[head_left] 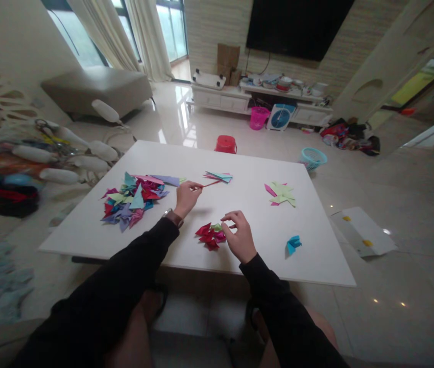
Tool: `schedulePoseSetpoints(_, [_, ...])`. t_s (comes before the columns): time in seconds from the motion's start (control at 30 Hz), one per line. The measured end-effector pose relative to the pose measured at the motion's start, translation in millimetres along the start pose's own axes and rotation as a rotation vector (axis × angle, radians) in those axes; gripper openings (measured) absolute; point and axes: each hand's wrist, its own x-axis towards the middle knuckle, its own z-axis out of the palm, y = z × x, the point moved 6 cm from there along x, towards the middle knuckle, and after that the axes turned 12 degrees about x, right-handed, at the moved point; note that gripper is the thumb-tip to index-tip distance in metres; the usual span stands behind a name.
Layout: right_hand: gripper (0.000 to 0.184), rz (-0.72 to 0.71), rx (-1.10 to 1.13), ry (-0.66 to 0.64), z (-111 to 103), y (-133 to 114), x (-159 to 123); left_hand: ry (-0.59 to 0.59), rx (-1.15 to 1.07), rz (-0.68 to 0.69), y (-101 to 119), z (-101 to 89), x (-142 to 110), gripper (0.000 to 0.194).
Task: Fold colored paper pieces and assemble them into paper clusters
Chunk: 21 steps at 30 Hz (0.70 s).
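Observation:
My left hand (187, 198) pinches a thin red folded paper (211, 183) that points right, toward a small stack of blue and pink folded papers (219, 177). My right hand (239, 234) is half curled, with thumb and forefinger apart, beside a little cluster of red, magenta and green origami pieces (210, 236). Whether its fingertips touch the green piece I cannot tell. Left of my left hand lies a large heap of many-coloured origami pieces (133, 199). Light green and pink folded papers (281, 194) lie at the right, with a blue origami piece (293, 245) nearer me.
All of this is on a white table (255, 176). Beyond its far edge stands a red bucket (225, 144), and a light blue basket (314, 158) is on the floor by the far right corner. A white board (366, 232) lies right of the table.

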Motion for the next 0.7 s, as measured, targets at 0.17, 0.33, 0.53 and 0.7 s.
schedulePoseSetpoints(0.17, [0.011,0.020,-0.037,0.007,-13,6,-2,-0.048,0.128,0.156,14,44.9,46,0.022])
schedulePoseSetpoints(0.33, [0.011,0.035,-0.076,0.002,-24,14,-3,-0.051,0.224,0.183,8,85.4,80,0.027])
schedulePoseSetpoints(0.53, [0.013,0.048,-0.122,-0.035,-23,17,-3,-0.045,0.434,0.268,16,133.8,120,0.025])
schedulePoseSetpoints(0.7, [0.013,0.049,-0.140,-0.081,-15,20,-4,-0.132,0.509,0.325,5,175.0,112,0.030])
